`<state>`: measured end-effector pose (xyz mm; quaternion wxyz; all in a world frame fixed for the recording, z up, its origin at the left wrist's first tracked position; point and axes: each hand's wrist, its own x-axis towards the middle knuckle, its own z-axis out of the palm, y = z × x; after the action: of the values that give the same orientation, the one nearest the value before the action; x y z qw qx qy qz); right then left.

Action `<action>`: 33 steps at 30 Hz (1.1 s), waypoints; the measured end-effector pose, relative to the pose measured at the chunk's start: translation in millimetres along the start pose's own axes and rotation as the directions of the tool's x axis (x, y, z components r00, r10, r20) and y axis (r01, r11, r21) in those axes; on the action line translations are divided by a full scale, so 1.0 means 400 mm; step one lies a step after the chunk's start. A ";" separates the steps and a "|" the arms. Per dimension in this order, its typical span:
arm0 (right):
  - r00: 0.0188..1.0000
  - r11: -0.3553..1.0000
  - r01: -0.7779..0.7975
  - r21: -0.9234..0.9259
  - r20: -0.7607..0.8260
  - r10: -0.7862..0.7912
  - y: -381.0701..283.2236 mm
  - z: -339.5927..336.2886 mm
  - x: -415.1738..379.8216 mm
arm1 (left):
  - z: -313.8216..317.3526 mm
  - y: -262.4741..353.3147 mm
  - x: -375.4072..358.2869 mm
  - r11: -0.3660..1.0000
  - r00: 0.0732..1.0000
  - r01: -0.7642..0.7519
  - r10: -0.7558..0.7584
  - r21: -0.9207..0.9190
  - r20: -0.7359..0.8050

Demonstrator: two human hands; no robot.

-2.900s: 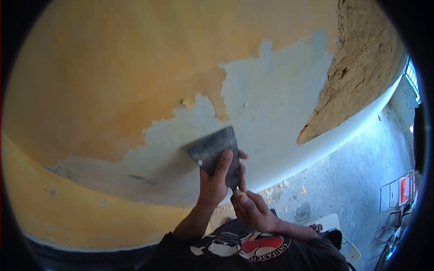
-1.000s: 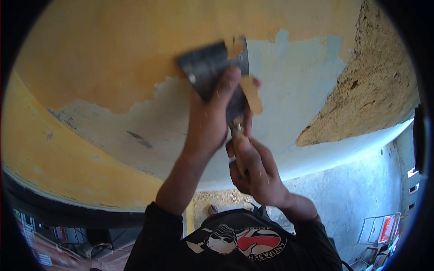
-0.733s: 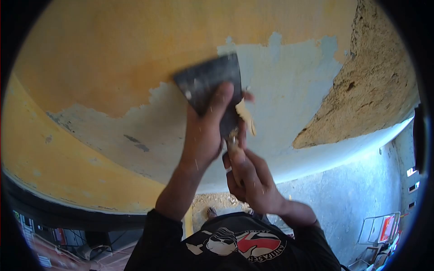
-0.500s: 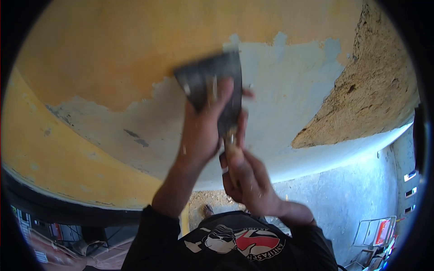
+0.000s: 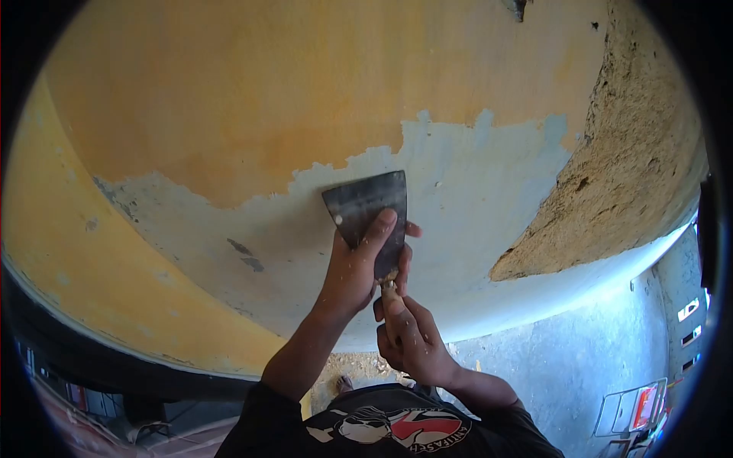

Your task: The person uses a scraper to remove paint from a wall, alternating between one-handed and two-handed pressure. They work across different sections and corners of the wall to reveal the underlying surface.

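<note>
My left hand (image 5: 353, 267) is wrapped around the broad metal blade of a paint scraper (image 5: 372, 192), its thumb lying flat on the blade face. Below it, my right hand (image 5: 416, 340) grips the scraper's handle, which is mostly hidden in the fingers. The blade's wide edge points up, over a pale stripped patch (image 5: 473, 202) of wall and just under the ragged border of the orange paint (image 5: 229, 99). Small pale flecks dot the blade and both hands.
Rough brown exposed wall (image 5: 611, 168) spans the right side. A yellow ledge (image 5: 92, 229) curves along the left. Paint debris (image 5: 359, 365) lies on the floor by a foot. A metal rack (image 5: 630, 408) stands at lower right; pinkish sheeting (image 5: 99, 435) shows lower left.
Both hands have drawn the scraper down towards my body, below the orange paint's ragged edge. The blade was blurred by motion and now looks sharper. The view has tilted upward slightly.
</note>
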<state>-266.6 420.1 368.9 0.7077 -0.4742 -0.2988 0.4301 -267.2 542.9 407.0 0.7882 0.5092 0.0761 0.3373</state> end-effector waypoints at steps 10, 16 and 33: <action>0.991 0.988 0.128 -0.088 -0.017 -0.129 -0.004 0.038 0.007 | -0.007 0.050 0.006 0.999 0.994 0.022 -0.019 -0.024 0.112; 0.993 0.990 0.117 -0.073 -0.024 -0.119 -0.111 0.060 0.044 | -0.004 0.153 0.078 0.992 0.938 0.029 -0.069 0.123 0.338; 0.959 0.946 0.203 -0.253 0.246 -0.140 -0.009 0.004 -0.007 | -0.113 0.067 -0.001 0.998 0.923 0.050 -0.056 0.025 0.381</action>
<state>-268.1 417.8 372.7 0.6313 -0.4882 -0.4741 0.3718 -300.5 583.5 408.7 0.7928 0.5688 -0.0624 0.2099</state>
